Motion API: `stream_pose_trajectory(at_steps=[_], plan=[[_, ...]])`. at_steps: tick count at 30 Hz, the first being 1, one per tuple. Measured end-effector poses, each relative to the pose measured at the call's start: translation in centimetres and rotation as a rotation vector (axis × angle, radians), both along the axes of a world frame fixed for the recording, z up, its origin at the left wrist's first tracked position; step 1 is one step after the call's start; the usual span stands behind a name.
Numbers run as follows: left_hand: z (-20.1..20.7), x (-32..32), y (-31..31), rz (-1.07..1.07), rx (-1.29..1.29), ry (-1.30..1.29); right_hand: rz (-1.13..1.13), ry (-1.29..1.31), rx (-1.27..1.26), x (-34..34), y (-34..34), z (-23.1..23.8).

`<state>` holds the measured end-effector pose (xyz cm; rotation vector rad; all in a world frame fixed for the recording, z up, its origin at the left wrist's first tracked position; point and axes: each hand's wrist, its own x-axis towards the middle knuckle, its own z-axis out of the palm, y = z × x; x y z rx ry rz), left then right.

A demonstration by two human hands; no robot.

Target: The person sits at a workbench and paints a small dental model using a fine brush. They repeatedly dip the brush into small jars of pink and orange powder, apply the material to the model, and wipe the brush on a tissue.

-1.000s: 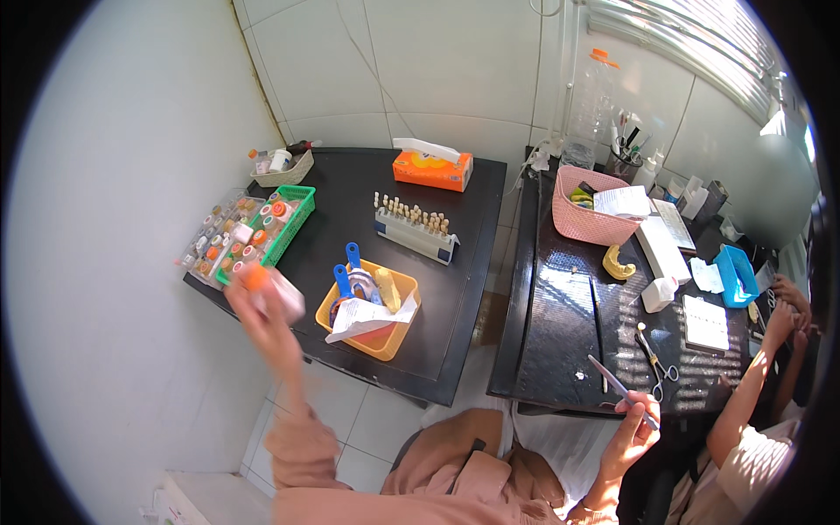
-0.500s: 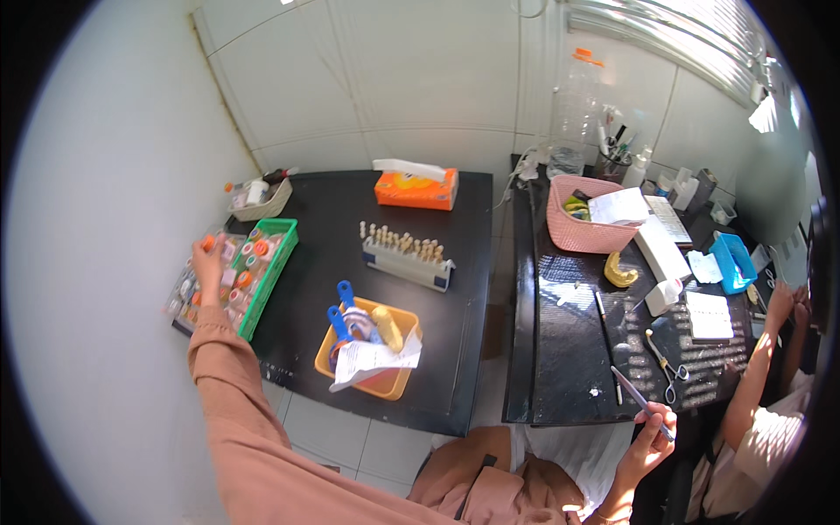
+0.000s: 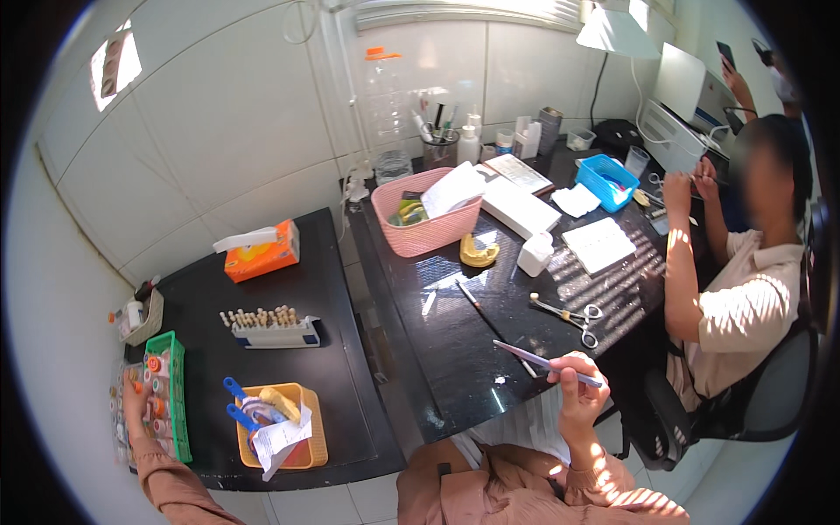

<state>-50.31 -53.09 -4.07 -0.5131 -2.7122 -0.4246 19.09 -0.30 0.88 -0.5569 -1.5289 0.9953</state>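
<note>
Slender tapered tool (image 3: 532, 356), probably light, stiff and slippery, best gripped mid-shaft, is pointing out right of the yellow basket (image 3: 320, 437), your right hand (image 3: 580, 394) pinching it between closed fingers, while your left hand (image 3: 136, 407) is resting among jars (image 3: 160, 408) left of that basket, its hold impossible to tell.

At the lower left of the frame there is a black surface (image 3: 354, 394). On it stand a green basket (image 3: 181, 376) at its left side, a yellow basket (image 3: 318, 442) near the bottom, a grey stand (image 3: 278, 337) in the middle, and an orange tissue box (image 3: 267, 252) above. A second black surface (image 3: 420, 350), right of centre, carries a pink basket (image 3: 429, 238), a yellow dental cast (image 3: 479, 254), a white bottle (image 3: 535, 256), a scissor-shaped clamp (image 3: 569, 315) and a blue basket (image 3: 604, 193).
</note>
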Motion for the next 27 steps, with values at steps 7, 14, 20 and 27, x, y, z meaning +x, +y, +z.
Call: stream_pose_trajectory(at_steps=[7, 14, 20, 27], plan=[[0.1, -1.2, 0.6, 0.102, -0.177, -0.114, -0.06, -0.037, 0.05, 1.8, 0.6, 0.1], [0.8, 1.6, 0.5, 0.13, 0.077, -0.058, -0.059, -0.044, 0.073, 1.4, 0.5, 0.2], [2.9, 4.7, -0.5, -0.05, 0.209, 0.081, -0.058, -0.021, 0.061, 1.0, 0.6, 0.8], [3.3, 7.0, 1.4, -0.038, 0.207, 0.146, -0.125, -0.015, -0.091, 0.6, 1.0, 1.9]])
